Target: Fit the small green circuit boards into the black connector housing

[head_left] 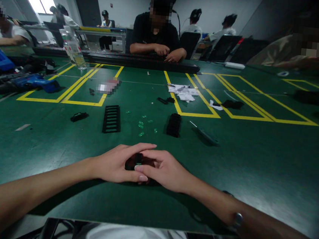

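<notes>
My left hand (pixel 115 163) and my right hand (pixel 169 172) meet near the table's front edge, curled around a small black part (pixel 138 158) with a bit of green on it. My right thumb presses on the part's near end, while the left thumb lies below it. Fingers hide most of the part. Just beyond my hands lie several tiny green circuit boards (pixel 141 124). They are flanked by a black slotted tray (pixel 112 119) on the left and a black ridged block (pixel 174 125) on the right. Farther right is a screwdriver (pixel 205 135), its shaft pointing away to the left.
A small black piece (pixel 79 116) lies left of the tray. Yellow tape (pixel 87 103) marks boxes on the green table (pixel 257 164). Beyond are crumpled white paper (pixel 183 92), blue-and-black tools (pixel 43 83) and plastic bottles (pixel 75 51). A person (pixel 159 36) sits opposite; others sit around.
</notes>
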`<state>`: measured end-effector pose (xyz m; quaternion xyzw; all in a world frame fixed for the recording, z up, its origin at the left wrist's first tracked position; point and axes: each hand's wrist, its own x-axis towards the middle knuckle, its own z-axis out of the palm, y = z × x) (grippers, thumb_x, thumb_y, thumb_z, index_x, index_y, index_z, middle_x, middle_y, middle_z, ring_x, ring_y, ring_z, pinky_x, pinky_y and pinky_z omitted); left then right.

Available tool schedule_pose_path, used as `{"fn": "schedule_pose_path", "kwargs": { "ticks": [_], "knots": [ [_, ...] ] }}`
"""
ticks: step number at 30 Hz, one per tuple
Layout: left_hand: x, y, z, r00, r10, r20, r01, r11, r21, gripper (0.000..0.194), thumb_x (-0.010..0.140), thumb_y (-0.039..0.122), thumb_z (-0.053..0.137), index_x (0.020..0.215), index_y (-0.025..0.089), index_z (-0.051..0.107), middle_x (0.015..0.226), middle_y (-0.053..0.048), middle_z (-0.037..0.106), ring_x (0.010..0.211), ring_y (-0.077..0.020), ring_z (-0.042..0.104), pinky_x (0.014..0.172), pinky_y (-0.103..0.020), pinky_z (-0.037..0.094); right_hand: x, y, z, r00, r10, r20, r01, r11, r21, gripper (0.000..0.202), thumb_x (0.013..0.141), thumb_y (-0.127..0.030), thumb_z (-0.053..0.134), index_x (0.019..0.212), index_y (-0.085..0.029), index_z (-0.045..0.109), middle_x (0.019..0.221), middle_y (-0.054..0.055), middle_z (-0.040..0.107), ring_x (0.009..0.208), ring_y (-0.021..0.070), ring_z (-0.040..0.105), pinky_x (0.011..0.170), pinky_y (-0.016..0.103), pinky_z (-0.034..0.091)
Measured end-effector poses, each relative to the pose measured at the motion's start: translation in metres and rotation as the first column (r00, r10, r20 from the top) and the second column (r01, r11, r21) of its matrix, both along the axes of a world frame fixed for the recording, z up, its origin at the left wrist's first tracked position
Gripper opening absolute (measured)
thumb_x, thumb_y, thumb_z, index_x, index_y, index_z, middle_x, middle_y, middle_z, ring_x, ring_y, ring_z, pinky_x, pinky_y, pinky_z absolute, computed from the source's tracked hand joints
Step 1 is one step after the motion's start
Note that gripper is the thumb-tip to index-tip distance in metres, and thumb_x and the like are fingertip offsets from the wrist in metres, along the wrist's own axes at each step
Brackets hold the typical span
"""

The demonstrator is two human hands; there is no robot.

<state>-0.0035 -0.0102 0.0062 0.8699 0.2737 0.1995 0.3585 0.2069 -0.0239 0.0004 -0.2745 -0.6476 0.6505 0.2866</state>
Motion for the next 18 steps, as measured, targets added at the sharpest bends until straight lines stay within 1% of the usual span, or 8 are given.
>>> {"fn": "schedule_pose_path", "kwargs": {
  "ticks": [4, 8, 11, 14, 16, 18],
  "knots": [
    [0.0002, -0.0003, -0.0014, 1.000, 0.003, -0.018, -0.003, 0.999, 0.046, 0.085, 0.084, 0.048, 0.073, 0.154, 0.024, 0.031, 0.116, -0.009, 0.071, 0.091, -0.0219, 0.071, 0.075, -0.028, 0.054, 0.0005, 0.0005, 0.0013, 1.000, 0.000, 0.018, -0.001, 0.999, 0.044, 0.018, 0.089, -0.029, 0.070, 0.080, -0.016, 0.062, 0.069, -0.004, 0.052, 0.062, 0.0096, 0.045, 0.055, 0.022, 0.036],
    [-0.0002, -0.0003, -0.0019, 1.000, -0.003, -0.021, 0.005, 0.997, 0.073, 0.084, 0.085, 0.049, 0.072, 0.154, 0.023, 0.031, 0.118, -0.010, 0.070, 0.092, -0.0223, 0.071, 0.076, -0.028, 0.054, 0.0008, 0.0011, -0.0002, 0.999, -0.011, 0.051, 0.007, 0.997, 0.074, 0.021, 0.089, -0.032, 0.070, 0.078, -0.016, 0.062, 0.068, -0.004, 0.051, 0.061, 0.0099, 0.045, 0.054, 0.022, 0.035],
    [0.0001, -0.0004, -0.0015, 1.000, 0.006, -0.027, -0.004, 0.997, 0.072, 0.085, 0.084, 0.049, 0.073, 0.154, 0.024, 0.031, 0.117, -0.010, 0.071, 0.092, -0.0225, 0.071, 0.075, -0.029, 0.054, 0.0003, 0.0009, -0.0016, 0.999, -0.012, 0.046, 0.009, 0.998, 0.069, 0.020, 0.088, -0.031, 0.071, 0.079, -0.015, 0.062, 0.069, -0.004, 0.052, 0.062, 0.0096, 0.045, 0.054, 0.022, 0.037],
    [0.0011, -0.0011, -0.0016, 1.000, 0.014, -0.024, -0.013, 1.000, 0.023, 0.087, 0.084, 0.045, 0.074, 0.155, 0.023, 0.028, 0.111, -0.009, 0.072, 0.090, -0.0222, 0.072, 0.075, -0.028, 0.055, -0.0006, 0.0010, -0.0019, 1.000, 0.000, 0.023, 0.000, 1.000, 0.003, 0.019, 0.089, -0.032, 0.070, 0.085, -0.015, 0.062, 0.071, -0.004, 0.055, 0.063, 0.0100, 0.052, 0.056, 0.022, 0.042],
    [0.0017, -0.0018, -0.0021, 1.000, 0.015, -0.006, -0.016, 0.999, -0.034, 0.086, 0.088, 0.039, 0.070, 0.157, 0.023, 0.022, 0.104, -0.007, 0.073, 0.085, -0.0202, 0.072, 0.073, -0.027, 0.055, -0.0012, 0.0013, -0.0013, 1.000, 0.021, 0.015, -0.020, 0.997, -0.072, 0.020, 0.092, -0.035, 0.067, 0.092, -0.016, 0.062, 0.071, -0.002, 0.060, 0.063, 0.0114, 0.060, 0.057, 0.023, 0.048],
    [0.0020, -0.0023, -0.0028, 1.000, 0.013, 0.022, -0.011, 0.996, -0.087, 0.082, 0.092, 0.034, 0.064, 0.158, 0.022, 0.016, 0.095, -0.005, 0.074, 0.078, -0.0177, 0.072, 0.070, -0.025, 0.054, -0.0017, 0.0019, -0.0002, 0.999, 0.028, 0.015, -0.026, 0.993, -0.119, 0.024, 0.093, -0.039, 0.065, 0.096, -0.015, 0.062, 0.072, -0.001, 0.064, 0.062, 0.0125, 0.064, 0.056, 0.023, 0.051]
  ]
}}
